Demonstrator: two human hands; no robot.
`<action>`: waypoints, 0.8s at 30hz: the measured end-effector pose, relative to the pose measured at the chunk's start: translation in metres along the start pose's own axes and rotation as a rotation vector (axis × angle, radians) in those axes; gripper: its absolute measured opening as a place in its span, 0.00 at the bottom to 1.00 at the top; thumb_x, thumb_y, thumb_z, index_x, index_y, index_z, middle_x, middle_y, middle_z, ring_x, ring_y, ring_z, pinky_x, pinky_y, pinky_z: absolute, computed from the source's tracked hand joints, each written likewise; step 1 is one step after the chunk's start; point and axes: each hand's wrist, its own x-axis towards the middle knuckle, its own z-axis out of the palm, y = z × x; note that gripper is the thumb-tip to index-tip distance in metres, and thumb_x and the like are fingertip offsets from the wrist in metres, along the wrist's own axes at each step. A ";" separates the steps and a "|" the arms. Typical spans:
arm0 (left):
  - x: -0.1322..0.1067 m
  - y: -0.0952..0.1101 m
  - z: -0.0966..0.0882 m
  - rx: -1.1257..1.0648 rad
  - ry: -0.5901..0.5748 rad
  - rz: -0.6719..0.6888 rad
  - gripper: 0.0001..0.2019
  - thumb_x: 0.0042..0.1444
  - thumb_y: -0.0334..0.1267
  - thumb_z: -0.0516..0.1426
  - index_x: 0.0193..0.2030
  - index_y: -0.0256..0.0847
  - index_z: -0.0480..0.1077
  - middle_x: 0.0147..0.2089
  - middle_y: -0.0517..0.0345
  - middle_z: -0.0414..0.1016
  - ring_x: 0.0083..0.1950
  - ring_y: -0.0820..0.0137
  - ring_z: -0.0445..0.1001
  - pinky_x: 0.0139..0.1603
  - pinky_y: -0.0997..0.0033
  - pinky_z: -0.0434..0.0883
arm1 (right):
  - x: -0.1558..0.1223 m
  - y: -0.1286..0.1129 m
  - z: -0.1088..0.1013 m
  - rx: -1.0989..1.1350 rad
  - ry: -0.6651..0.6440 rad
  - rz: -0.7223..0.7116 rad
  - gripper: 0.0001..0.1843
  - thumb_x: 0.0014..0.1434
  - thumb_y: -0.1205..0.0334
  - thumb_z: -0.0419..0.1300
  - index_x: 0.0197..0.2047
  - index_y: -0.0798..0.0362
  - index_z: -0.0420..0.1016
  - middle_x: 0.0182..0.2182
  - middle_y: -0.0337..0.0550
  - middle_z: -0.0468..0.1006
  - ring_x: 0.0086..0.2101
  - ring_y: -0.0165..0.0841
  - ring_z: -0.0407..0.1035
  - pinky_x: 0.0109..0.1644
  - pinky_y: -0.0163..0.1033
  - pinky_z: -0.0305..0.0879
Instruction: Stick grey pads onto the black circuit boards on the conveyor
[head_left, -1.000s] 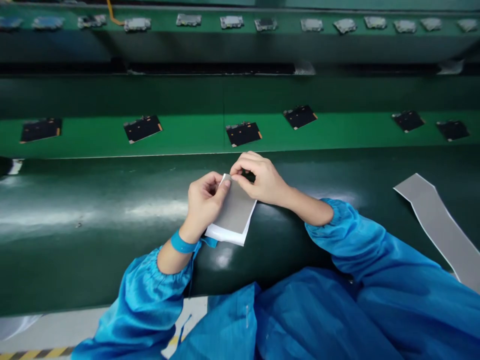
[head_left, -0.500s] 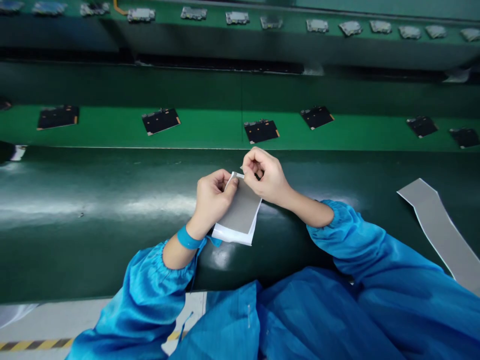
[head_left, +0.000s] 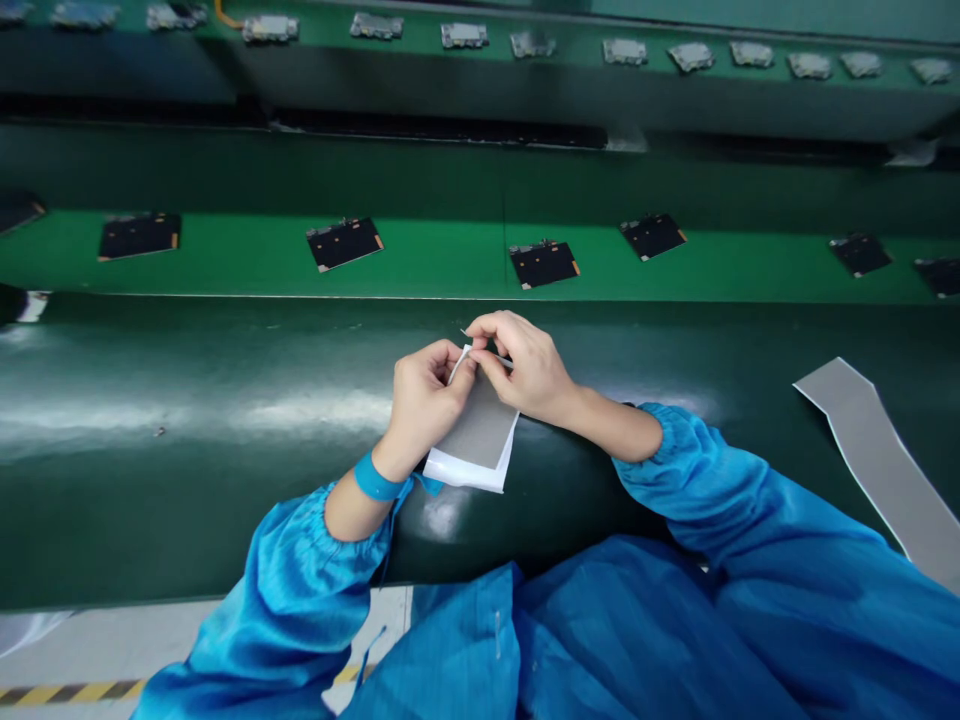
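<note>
**Left hand (head_left: 427, 395) pinches a grey sheet (head_left: 484, 425) while the right hand (head_left: 529, 365) works at its top edge**

The sheet lies between the hands, a flat, matt, roughly rectangular piece on white, paper-like backing (head_left: 465, 472) that shows past its lower edge. The left hand is clamped on the upper left corner, thumb on top. The right hand's thumb and forefinger are close together beside that thumb; whether they grip anything there cannot be told. A smooth blue band (head_left: 377, 480) circles the left wrist, and gathered, shiny blue sleeves (head_left: 697, 475) end on both forearms.

Below the hands is a glossy dark green work surface (head_left: 187, 510). To the right of the right hand lies a long, bent grey strip (head_left: 877, 440) with pale edges. Beyond the hands, thin black rectangular boards (head_left: 544, 264) rest on a brighter green band (head_left: 442, 260).

Compared with half a second ago, the right fingertips are nearer the left thumb, and the boards have shifted rightward. The left hand keeps its pinch, and the strip has stayed put.
</note>
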 end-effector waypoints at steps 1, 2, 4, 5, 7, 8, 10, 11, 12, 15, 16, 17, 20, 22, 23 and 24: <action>0.000 0.000 0.000 -0.004 0.000 0.000 0.14 0.59 0.46 0.61 0.28 0.40 0.69 0.24 0.62 0.67 0.25 0.75 0.60 0.26 0.73 0.57 | -0.001 0.000 0.000 0.023 0.013 0.016 0.08 0.69 0.66 0.56 0.51 0.47 0.67 0.38 0.42 0.78 0.34 0.36 0.69 0.44 0.45 0.69; 0.001 0.000 0.000 -0.004 -0.001 0.003 0.14 0.59 0.46 0.61 0.28 0.40 0.69 0.24 0.62 0.66 0.25 0.74 0.60 0.26 0.72 0.56 | -0.001 -0.001 -0.001 0.054 0.030 0.057 0.09 0.69 0.65 0.57 0.51 0.47 0.67 0.38 0.42 0.77 0.32 0.35 0.67 0.42 0.45 0.69; 0.001 -0.001 0.000 0.020 0.001 0.025 0.13 0.59 0.45 0.60 0.27 0.41 0.68 0.23 0.64 0.65 0.25 0.74 0.60 0.26 0.72 0.56 | 0.003 0.000 -0.004 0.135 0.076 0.177 0.10 0.69 0.62 0.58 0.53 0.46 0.65 0.39 0.41 0.76 0.29 0.33 0.64 0.38 0.44 0.68; 0.000 -0.002 0.001 0.042 0.000 0.048 0.13 0.59 0.44 0.59 0.27 0.41 0.67 0.22 0.64 0.64 0.24 0.74 0.59 0.26 0.72 0.56 | 0.007 0.001 -0.006 0.177 0.104 0.229 0.11 0.69 0.60 0.59 0.53 0.45 0.65 0.39 0.42 0.75 0.29 0.33 0.64 0.36 0.43 0.68; -0.002 -0.003 0.003 0.095 -0.023 0.126 0.11 0.60 0.41 0.58 0.27 0.42 0.66 0.22 0.65 0.63 0.24 0.74 0.60 0.28 0.71 0.56 | 0.024 0.005 -0.009 0.235 0.151 0.280 0.12 0.69 0.58 0.60 0.52 0.45 0.64 0.40 0.43 0.73 0.33 0.34 0.66 0.36 0.42 0.68; -0.004 -0.003 0.004 0.121 -0.044 0.178 0.11 0.60 0.40 0.57 0.27 0.42 0.65 0.22 0.64 0.64 0.24 0.74 0.60 0.29 0.70 0.56 | 0.037 0.007 -0.009 0.247 0.158 0.280 0.12 0.68 0.57 0.61 0.52 0.46 0.64 0.40 0.44 0.73 0.35 0.35 0.68 0.37 0.41 0.70; -0.007 -0.002 0.007 0.172 -0.104 0.287 0.10 0.60 0.37 0.56 0.28 0.42 0.65 0.24 0.63 0.67 0.26 0.72 0.64 0.31 0.69 0.58 | 0.070 0.011 -0.004 0.246 0.127 0.251 0.12 0.68 0.56 0.62 0.50 0.46 0.64 0.41 0.44 0.73 0.39 0.35 0.70 0.41 0.41 0.72; -0.009 -0.002 0.008 0.198 -0.134 0.335 0.09 0.61 0.37 0.55 0.29 0.42 0.65 0.25 0.62 0.68 0.27 0.72 0.66 0.32 0.68 0.59 | 0.089 0.013 0.002 0.245 0.087 0.228 0.11 0.67 0.58 0.62 0.49 0.46 0.64 0.41 0.44 0.73 0.40 0.35 0.70 0.43 0.41 0.73; -0.011 -0.002 0.009 0.225 -0.161 0.374 0.09 0.62 0.36 0.54 0.29 0.42 0.65 0.27 0.60 0.70 0.28 0.71 0.68 0.33 0.68 0.60 | 0.110 0.014 0.010 0.248 0.028 0.203 0.11 0.67 0.59 0.63 0.48 0.46 0.65 0.41 0.43 0.73 0.40 0.35 0.70 0.44 0.41 0.73; -0.014 -0.002 0.010 0.326 -0.230 0.437 0.08 0.63 0.35 0.53 0.31 0.42 0.65 0.31 0.57 0.75 0.32 0.68 0.73 0.33 0.66 0.61 | 0.174 0.015 0.053 0.280 -0.241 0.152 0.12 0.63 0.65 0.64 0.46 0.47 0.65 0.36 0.38 0.73 0.36 0.33 0.70 0.43 0.40 0.73; -0.015 -0.001 0.010 0.358 -0.251 0.446 0.08 0.63 0.35 0.53 0.31 0.42 0.65 0.33 0.57 0.77 0.33 0.67 0.75 0.33 0.65 0.61 | 0.194 0.014 0.073 0.289 -0.339 0.150 0.13 0.62 0.67 0.64 0.45 0.47 0.65 0.33 0.36 0.73 0.35 0.32 0.69 0.41 0.39 0.72; -0.015 -0.001 0.011 0.384 -0.270 0.453 0.07 0.63 0.35 0.54 0.32 0.42 0.66 0.34 0.56 0.79 0.34 0.67 0.76 0.33 0.65 0.62 | 0.215 0.012 0.094 0.295 -0.426 0.155 0.13 0.61 0.70 0.64 0.44 0.47 0.65 0.32 0.35 0.73 0.34 0.31 0.69 0.40 0.38 0.72; -0.014 -0.003 0.011 0.412 -0.313 0.476 0.05 0.62 0.36 0.56 0.34 0.42 0.70 0.39 0.54 0.82 0.37 0.65 0.79 0.32 0.64 0.65 | 0.268 -0.003 0.161 0.296 -0.588 0.187 0.15 0.58 0.77 0.63 0.39 0.48 0.64 0.28 0.32 0.74 0.31 0.29 0.68 0.38 0.34 0.69; -0.013 -0.006 0.013 0.414 -0.322 0.494 0.06 0.62 0.38 0.58 0.35 0.41 0.72 0.40 0.53 0.83 0.36 0.63 0.80 0.31 0.63 0.66 | 0.296 -0.016 0.205 0.273 -0.633 0.219 0.16 0.58 0.79 0.63 0.36 0.49 0.63 0.26 0.31 0.74 0.28 0.27 0.66 0.35 0.33 0.65; -0.013 -0.008 0.015 0.421 -0.320 0.507 0.07 0.62 0.39 0.58 0.33 0.41 0.73 0.38 0.52 0.83 0.35 0.63 0.80 0.30 0.63 0.66 | 0.307 -0.021 0.224 0.249 -0.644 0.235 0.16 0.59 0.79 0.62 0.35 0.49 0.63 0.25 0.31 0.73 0.27 0.27 0.64 0.33 0.33 0.63; -0.012 -0.010 0.016 0.424 -0.308 0.520 0.09 0.61 0.41 0.59 0.31 0.41 0.73 0.36 0.52 0.83 0.33 0.63 0.79 0.29 0.63 0.66 | 0.316 -0.026 0.243 0.217 -0.652 0.247 0.16 0.60 0.79 0.62 0.35 0.50 0.63 0.24 0.31 0.72 0.26 0.27 0.63 0.32 0.33 0.62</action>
